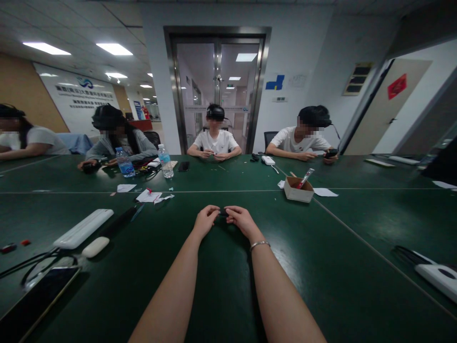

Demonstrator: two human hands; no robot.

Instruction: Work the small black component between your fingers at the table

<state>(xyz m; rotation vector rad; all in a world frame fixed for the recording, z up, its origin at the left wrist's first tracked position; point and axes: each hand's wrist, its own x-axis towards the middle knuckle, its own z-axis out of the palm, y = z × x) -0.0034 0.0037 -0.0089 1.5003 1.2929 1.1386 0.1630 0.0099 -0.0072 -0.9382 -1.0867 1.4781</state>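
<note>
Both arms reach out over the green table (228,276). Between my fingertips is a small dark object (223,212), too small and too covered by the fingers to name. My left hand (205,221) pinches its left end, thumb and forefinger closed. From the other side my right hand (243,222) grips it the same way, its other fingers curled. A silver bracelet (260,244) circles my right wrist.
Left of my arms lie a white power bank (84,228), a white oval case (95,247), a phone (39,305) and cables. Ahead stand two water bottles (165,161) and an open cardboard box (299,192). Several people in headsets sit across the table.
</note>
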